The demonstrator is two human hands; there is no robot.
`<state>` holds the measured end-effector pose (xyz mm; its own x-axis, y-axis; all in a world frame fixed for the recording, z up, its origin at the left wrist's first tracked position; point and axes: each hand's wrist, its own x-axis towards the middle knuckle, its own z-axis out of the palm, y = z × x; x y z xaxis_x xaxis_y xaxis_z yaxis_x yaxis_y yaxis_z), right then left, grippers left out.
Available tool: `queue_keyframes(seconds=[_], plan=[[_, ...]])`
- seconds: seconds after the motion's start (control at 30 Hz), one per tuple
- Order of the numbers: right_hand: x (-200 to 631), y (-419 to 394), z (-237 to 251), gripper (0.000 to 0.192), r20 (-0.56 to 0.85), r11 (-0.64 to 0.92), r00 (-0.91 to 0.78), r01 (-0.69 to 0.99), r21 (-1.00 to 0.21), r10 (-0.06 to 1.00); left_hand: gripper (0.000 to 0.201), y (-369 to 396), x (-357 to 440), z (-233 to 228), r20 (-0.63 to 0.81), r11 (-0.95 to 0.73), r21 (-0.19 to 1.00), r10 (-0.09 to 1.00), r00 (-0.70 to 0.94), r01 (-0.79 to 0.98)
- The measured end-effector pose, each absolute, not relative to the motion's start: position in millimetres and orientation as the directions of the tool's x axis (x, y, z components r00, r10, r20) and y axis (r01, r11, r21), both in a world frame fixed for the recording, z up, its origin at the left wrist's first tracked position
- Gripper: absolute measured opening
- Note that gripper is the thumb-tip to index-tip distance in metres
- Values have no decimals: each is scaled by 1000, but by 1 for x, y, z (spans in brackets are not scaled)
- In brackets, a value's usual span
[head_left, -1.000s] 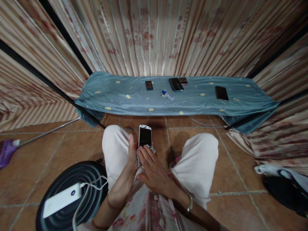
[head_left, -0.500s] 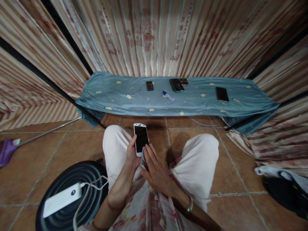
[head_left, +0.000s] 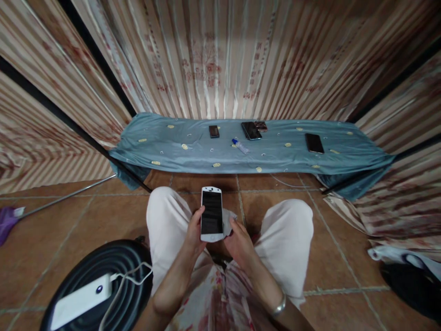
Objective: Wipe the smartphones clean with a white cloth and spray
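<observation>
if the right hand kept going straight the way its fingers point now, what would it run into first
The right hand points up and slightly left, at the white phone that both hands hold, with a grey cloth between. It would likely press the cloth against the phone's right edge first; depth is hard to judge.

White-framed smartphone (head_left: pixel 211 214) between left hand (head_left: pixel 195 230) and right hand (head_left: pixel 240 237), above the knees — pale crumpled cloth (head_left: pixel 228 216) just right of it. Beyond, the blue cloth-covered low table (head_left: pixel 172 151) — small clear bottle (head_left: pixel 240 146) lying between small dark phone (head_left: pixel 214 131) and large black phone (head_left: pixel 251 130)
</observation>
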<state>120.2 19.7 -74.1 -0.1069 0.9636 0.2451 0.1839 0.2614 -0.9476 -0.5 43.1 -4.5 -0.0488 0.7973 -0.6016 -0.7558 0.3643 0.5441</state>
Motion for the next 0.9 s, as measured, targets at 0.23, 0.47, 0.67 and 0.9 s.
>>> queue_keyframes(seconds=[0.23, 0.47, 0.67, 0.9], plan=[[124, 32, -59, 32, -267, -319, -177, -455, -831, 947, 18, 41, 1, -10, -567, 437, 635, 824, -1, -637], [120, 34, -45, 35, -383, -335, -65, -632, -699, 921, 61, 40, -5, -22, -182, 114, 960, 947, -264, -255], [124, 40, -54, 38, -255, -186, 125, -399, -898, 959, 79, 35, 3, -26, 41, -11, 983, 986, -164, 183], [130, 35, -69, 34, -148, -134, 158, -94, -987, 976, 84, 39, 17, -47, -25, 39, 995, 988, -154, 88]])
